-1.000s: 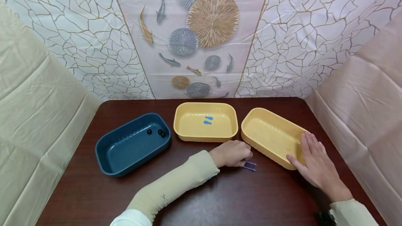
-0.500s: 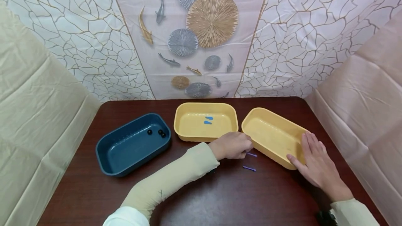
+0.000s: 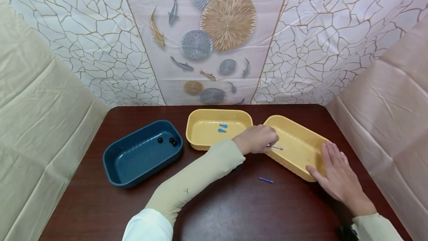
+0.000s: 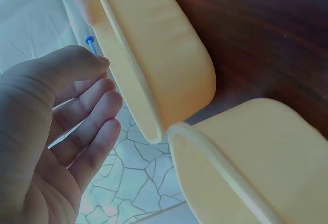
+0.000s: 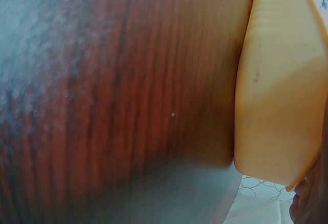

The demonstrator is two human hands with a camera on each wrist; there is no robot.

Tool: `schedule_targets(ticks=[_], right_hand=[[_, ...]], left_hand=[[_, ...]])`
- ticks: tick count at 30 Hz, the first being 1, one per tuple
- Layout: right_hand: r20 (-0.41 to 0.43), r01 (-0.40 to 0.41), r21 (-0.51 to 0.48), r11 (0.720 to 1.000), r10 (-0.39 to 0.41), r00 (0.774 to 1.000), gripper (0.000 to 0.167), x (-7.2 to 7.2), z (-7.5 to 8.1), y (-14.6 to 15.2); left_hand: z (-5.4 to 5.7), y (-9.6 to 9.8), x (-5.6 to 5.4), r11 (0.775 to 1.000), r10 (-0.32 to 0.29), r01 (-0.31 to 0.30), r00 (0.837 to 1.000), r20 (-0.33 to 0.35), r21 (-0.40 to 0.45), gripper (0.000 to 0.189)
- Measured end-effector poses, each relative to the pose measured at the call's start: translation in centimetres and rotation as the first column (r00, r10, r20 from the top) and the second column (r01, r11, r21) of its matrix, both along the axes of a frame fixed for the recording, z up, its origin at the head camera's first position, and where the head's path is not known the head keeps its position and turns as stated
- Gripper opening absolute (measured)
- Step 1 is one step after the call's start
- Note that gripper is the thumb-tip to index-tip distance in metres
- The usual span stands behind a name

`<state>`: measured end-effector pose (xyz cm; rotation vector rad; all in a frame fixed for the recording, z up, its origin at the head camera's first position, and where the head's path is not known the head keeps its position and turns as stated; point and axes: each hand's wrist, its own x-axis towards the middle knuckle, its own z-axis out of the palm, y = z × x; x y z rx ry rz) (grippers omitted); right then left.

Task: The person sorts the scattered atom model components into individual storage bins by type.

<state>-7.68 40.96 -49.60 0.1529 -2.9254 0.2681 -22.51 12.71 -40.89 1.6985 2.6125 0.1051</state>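
Note:
My left hand (image 3: 256, 139) pinches a thin purple rod with a knobbed end (image 3: 277, 148) between thumb and fingertips, at the left end of the right yellow tray (image 3: 295, 144). In the left wrist view the rod (image 4: 90, 43) looks blue and sticks out beyond the thumb, near the tray's rim. The other fingers are loosely bent. My right hand (image 3: 342, 176) rests on the right end of that tray with its fingers straight and the thumb over the near rim. A second purple rod (image 3: 266, 180) lies on the table in front of the tray.
The middle yellow tray (image 3: 200, 133) holds two small blue pieces (image 3: 222, 128). At the left, a dark blue tray (image 3: 133, 163) contains 3 small black balls (image 3: 172, 141). Patterned cloth (image 3: 227, 21) hangs behind the brown table (image 3: 234, 211).
My left hand has drawn one purple rod off the table, away from the other, and moved it up and forward to the right tray. My right hand has stayed in place.

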Motion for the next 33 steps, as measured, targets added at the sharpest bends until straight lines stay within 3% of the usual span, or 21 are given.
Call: schedule_targets(ticks=[6, 16, 25, 33], right_hand=[[0.0, 0.009, -0.001, 1.0, -0.009, 1.0, 0.096, 0.1, 0.1, 0.1], [0.001, 0.002, -0.022, 1.0, -0.001, 1.0, 0.095, 0.3, -0.3, -0.2], [0.008, 0.012, -0.006, 1.0, -0.012, 1.0, 0.096, 0.1, -0.1, -0.3], [0.013, 0.014, 0.0, 1.0, -0.014, 1.0, 0.096, 0.0, 0.3, -0.1]], left_hand=[[-0.3, 1.4, -1.5, 1.0, 0.026, -0.026, 0.999, 0.042, 0.003, 0.038], [-1.8, 3.1, -3.3, 0.998, 0.06, -0.06, 0.997, 0.038, -0.009, 0.026], [-3.1, 4.5, -3.8, 0.999, 0.035, -0.034, 0.999, 0.03, -0.02, 0.034], [-3.4, 5.4, -3.7, 0.998, 0.041, -0.041, 0.999, 0.013, -0.039, 0.034]])
